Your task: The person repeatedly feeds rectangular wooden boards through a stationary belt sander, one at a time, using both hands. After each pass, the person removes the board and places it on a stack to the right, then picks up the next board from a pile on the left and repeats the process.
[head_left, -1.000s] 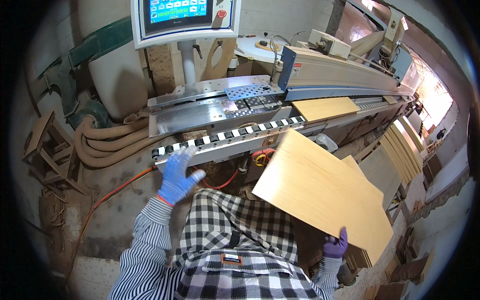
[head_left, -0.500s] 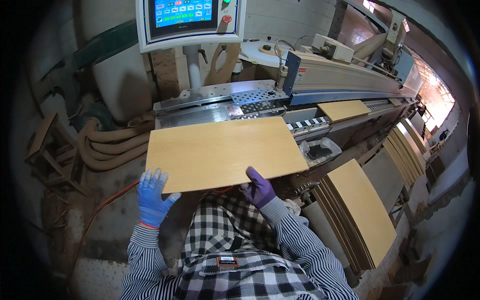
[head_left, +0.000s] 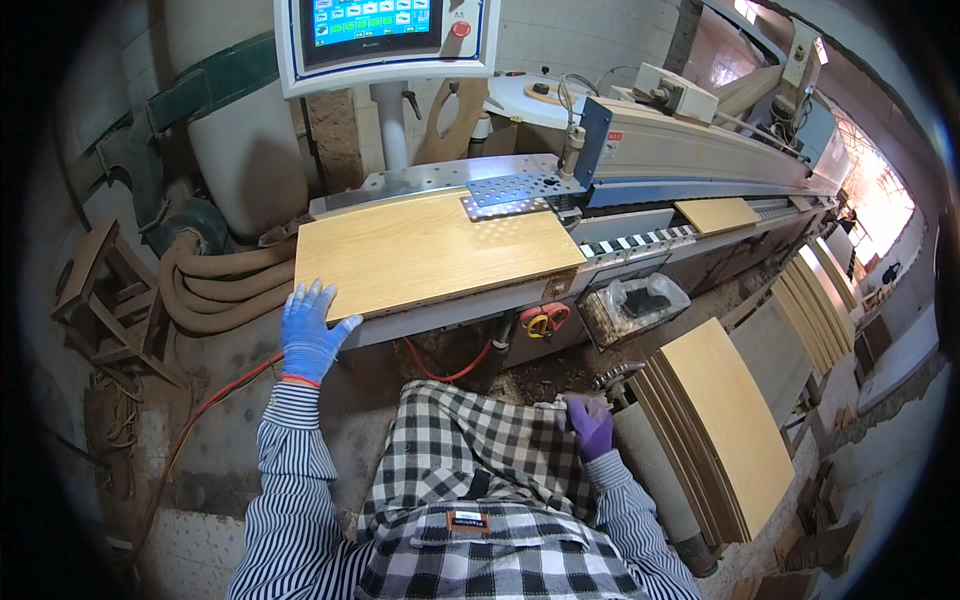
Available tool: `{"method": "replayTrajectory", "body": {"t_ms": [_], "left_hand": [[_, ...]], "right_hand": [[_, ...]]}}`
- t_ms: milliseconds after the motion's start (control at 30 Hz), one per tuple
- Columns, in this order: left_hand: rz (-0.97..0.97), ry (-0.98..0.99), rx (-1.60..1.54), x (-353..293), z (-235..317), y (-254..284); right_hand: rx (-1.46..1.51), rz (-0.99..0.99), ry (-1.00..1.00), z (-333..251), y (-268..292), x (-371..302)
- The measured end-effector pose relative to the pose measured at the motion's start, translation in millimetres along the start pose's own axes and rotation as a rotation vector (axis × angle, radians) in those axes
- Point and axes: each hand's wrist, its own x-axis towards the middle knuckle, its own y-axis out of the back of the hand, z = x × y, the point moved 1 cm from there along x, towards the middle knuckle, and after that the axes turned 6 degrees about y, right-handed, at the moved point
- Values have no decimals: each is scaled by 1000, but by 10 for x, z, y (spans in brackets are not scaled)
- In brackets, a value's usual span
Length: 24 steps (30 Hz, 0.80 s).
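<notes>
A light wood-coloured panel [head_left: 430,255] lies flat on the near end of a long edge-banding machine [head_left: 690,160], its far right part under a perforated metal plate [head_left: 510,188]. At its near left corner is my left hand [head_left: 312,335], in a blue glove, fingers stretched out and thumb spread, touching the corner. My right hand [head_left: 591,427], in a purple glove, is off the panel, beside the right edge of my checked apron [head_left: 480,440]. Its fingers are blurred and partly turned away.
A stack of similar panels [head_left: 720,420] stands at the right, by a roller [head_left: 650,470]. Another panel [head_left: 718,215] sits farther along the machine. A control screen [head_left: 375,25] hangs above. Ribbed hoses [head_left: 220,295] and a wooden stool [head_left: 105,300] are at the left. A bin [head_left: 635,310] stands below the machine.
The panel has moved away from me onto the machine bed, its far edge now under the perforated plate. My right hand has left the panel and dropped back right; my left stays at its corner.
</notes>
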Motion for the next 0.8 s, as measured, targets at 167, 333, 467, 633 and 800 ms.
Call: {"method": "replayTrajectory", "body": {"t_ms": [167, 333, 467, 633, 800], "left_hand": [[-33, 35, 1, 8, 37, 11], [9, 154, -2, -111, -63, 77], [46, 208, -197, -210, -278, 65], [34, 186, -349, -241, -326, 36], [14, 171, -534, -266, -447, 6]], "right_hand": [[-265, 31, -270, 925, -290, -780], [-386, -3, -224, 344, -246, -644], [-418, 17, -97, 330, -248, -641], [-400, 37, -189, 418, -269, -660], [-392, 45, -184, 367, -270, -662]]}}
